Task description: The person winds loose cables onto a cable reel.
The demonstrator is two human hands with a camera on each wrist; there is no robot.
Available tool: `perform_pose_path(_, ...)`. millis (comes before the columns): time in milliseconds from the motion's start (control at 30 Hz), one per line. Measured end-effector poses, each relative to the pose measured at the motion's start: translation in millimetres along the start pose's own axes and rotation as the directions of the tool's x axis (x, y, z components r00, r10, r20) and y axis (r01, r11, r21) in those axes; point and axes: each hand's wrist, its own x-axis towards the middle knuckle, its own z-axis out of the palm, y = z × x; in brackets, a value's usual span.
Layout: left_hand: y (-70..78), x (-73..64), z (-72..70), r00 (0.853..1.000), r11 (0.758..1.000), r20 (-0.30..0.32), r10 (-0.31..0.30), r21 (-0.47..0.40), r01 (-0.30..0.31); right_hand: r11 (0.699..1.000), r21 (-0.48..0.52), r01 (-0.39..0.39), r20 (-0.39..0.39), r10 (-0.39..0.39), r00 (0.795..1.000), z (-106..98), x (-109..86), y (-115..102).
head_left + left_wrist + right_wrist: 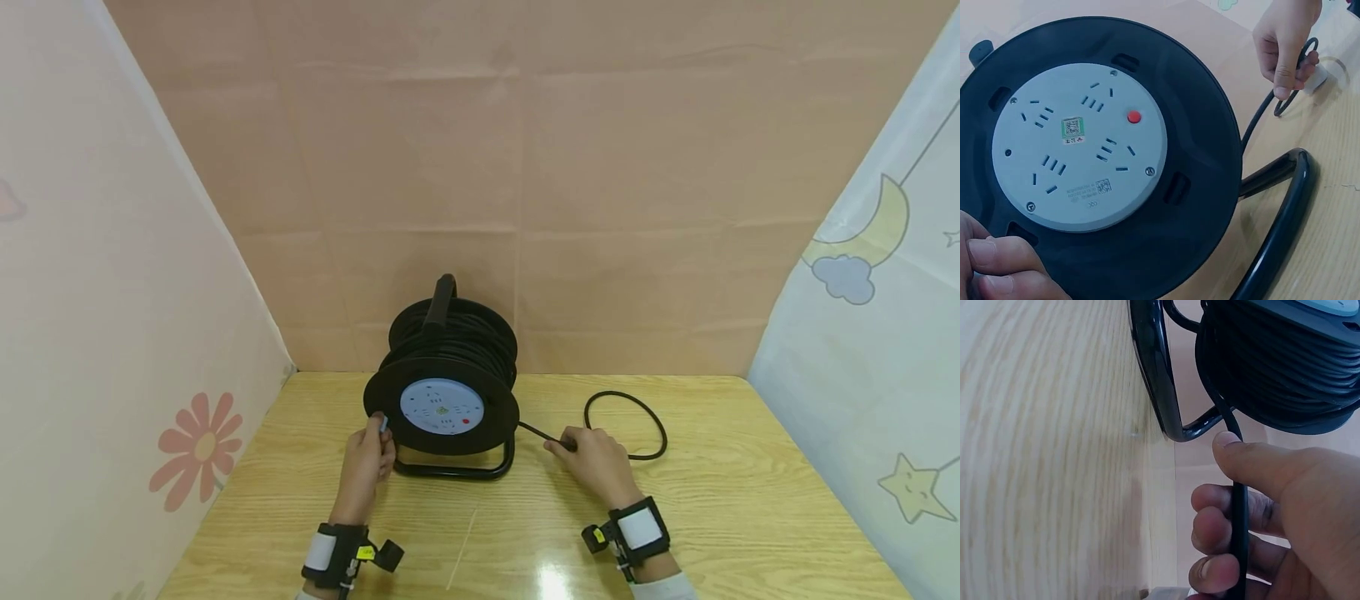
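A black cable reel (495, 400) stands on the wooden table, many turns of cable (1272, 369) wound on its drum. Its front disc carries a pale round socket panel (1085, 187) with a red button (1134, 117). At the disc's left edge, my left hand (363, 462) grips a small light-blue knob (384, 423); in the left wrist view only its curled fingers (1010, 265) show and the knob is hidden. Right of the reel, my right hand (600, 467) holds the black cable (1239, 512) between thumb and curled fingers. That cable runs to the drum.
A loose loop of the cable (662, 425) lies on the table (750, 500) beyond the right hand. The reel rests on a black tubular stand (453, 472) and has a carrying handle (441, 304) on top. A brown paper backdrop (622, 208) rises behind, with patterned sheets on both sides.
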Motion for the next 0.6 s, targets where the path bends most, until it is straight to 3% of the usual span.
perform_pose_path(600,14.9,-1.9,-0.4,1.000,0.998,0.016,0.025,-0.052,-0.024,1.000,-0.014,0.000,-0.006,0.000,1.000,2.9,-0.2,3.5)
